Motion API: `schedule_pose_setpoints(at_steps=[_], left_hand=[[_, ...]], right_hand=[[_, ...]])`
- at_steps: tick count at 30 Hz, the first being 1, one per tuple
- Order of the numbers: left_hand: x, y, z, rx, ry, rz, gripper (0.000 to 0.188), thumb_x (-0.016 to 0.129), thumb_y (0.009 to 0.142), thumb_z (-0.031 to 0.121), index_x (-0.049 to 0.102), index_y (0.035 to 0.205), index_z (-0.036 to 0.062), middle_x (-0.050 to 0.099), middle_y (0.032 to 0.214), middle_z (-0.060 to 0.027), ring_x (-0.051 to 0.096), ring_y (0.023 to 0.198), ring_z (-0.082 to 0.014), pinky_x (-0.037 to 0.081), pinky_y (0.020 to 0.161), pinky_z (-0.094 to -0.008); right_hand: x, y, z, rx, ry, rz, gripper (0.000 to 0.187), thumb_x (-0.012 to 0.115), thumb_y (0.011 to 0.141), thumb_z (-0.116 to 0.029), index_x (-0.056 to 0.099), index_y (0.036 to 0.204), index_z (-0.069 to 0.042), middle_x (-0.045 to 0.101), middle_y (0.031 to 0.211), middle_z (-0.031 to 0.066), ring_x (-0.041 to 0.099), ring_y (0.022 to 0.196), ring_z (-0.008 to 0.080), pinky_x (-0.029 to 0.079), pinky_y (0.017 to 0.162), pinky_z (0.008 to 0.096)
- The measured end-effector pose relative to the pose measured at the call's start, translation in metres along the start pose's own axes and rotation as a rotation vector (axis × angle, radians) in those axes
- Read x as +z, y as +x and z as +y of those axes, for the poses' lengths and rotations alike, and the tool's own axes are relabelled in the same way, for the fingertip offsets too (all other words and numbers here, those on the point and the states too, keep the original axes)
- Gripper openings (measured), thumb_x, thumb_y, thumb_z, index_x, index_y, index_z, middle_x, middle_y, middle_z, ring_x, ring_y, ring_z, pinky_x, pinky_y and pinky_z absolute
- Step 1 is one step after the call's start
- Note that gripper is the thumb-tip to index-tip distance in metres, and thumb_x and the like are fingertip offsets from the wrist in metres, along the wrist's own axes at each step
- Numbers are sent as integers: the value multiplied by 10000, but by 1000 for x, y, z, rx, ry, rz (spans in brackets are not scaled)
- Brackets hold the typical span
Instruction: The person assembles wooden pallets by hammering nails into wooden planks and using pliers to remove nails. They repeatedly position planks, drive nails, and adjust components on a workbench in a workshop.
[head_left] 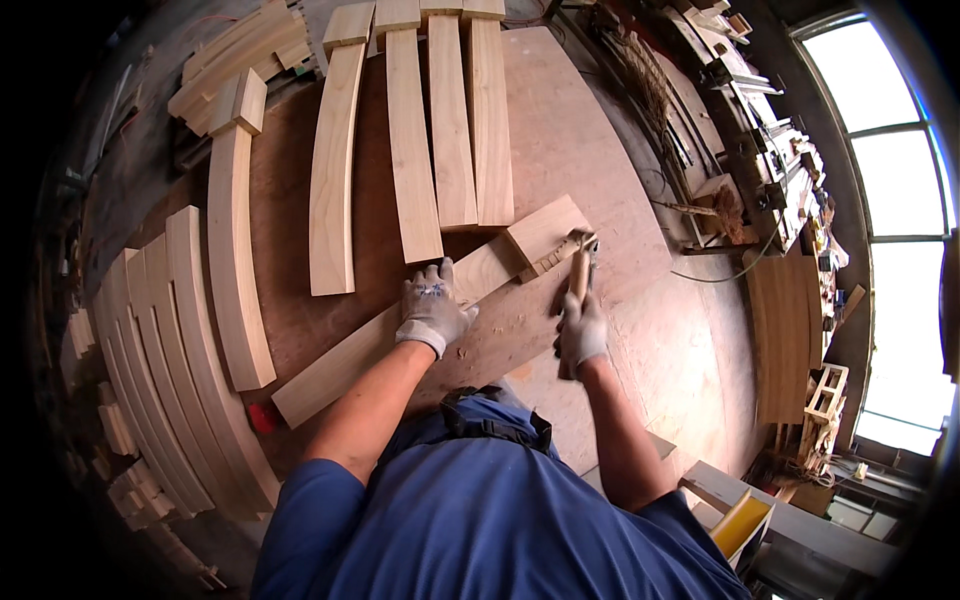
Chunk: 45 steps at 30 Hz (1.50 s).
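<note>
A long pale wooden beam (pixel 345 375) lies slantwise in front of me, with a thicker wooden block (pixel 545 232) across its far right end. My left hand (pixel 432 308), in a grey work glove, rests on the beam's upper face with its fingers and thumb apart. In my gloved right hand (pixel 582 335) is a wooden-handled hammer (pixel 580 275). The hammer's head is at the right edge of the block and seems to touch it. Small dark notches or marks run along that side of the block; they are too small to make out.
Several similar beams with end blocks (pixel 410 140) lie along the far side of the brown work board (pixel 640 330). More beams (pixel 170 350) are stacked at the left. A cluttered tool rack (pixel 740 110) stands at the right near large windows (pixel 885 130). Wood chips are scattered near the beam.
</note>
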<state>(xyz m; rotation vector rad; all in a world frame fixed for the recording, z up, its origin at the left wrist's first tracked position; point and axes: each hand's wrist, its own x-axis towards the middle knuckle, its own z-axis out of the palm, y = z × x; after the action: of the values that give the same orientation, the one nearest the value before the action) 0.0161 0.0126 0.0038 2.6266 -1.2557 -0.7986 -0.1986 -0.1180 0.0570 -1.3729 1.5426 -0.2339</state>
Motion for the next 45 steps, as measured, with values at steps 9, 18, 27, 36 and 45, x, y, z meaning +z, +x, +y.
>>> schedule_pose_setpoints(at_steps=[9,18,27,36,45], left_hand=[[-2,1,3,-1,-2,-16,1067,811,876,577,348,1678,47,548,1544,-194,521,1445,-360,361,1255,-582],[-2,2,-1,-4,13,13,1083,843,840,559,368,1664,42,561,1528,-195,527,1438,-362,370,1245,-567],[-8,2,1,5,30,12,1030,825,869,561,396,1651,48,556,1551,-174,536,1429,-348,400,1222,-561],[-9,5,-2,23,15,33,1019,834,862,558,419,1639,47,600,1493,-168,589,1364,-339,425,1193,-538],[-2,2,-2,13,29,12,1049,830,865,571,388,1660,49,575,1523,-171,541,1428,-349,387,1228,-555]], right_hand=[[-13,21,-8,-50,-16,30,299,552,1140,-382,603,1229,-101,540,674,23,514,454,152,457,404,349],[-22,9,-13,26,-32,-59,334,587,1126,-350,640,1318,-82,598,712,49,578,500,165,493,427,362],[11,-27,9,-56,-153,-75,325,615,1106,-390,601,1163,-70,608,712,75,609,516,201,521,453,413],[8,-52,7,-39,-182,-85,305,596,1114,-365,593,1155,-63,577,705,52,576,498,188,508,436,391],[6,-37,17,-76,-154,-68,336,592,1108,-403,600,1136,-69,589,689,63,603,499,194,512,447,387]])
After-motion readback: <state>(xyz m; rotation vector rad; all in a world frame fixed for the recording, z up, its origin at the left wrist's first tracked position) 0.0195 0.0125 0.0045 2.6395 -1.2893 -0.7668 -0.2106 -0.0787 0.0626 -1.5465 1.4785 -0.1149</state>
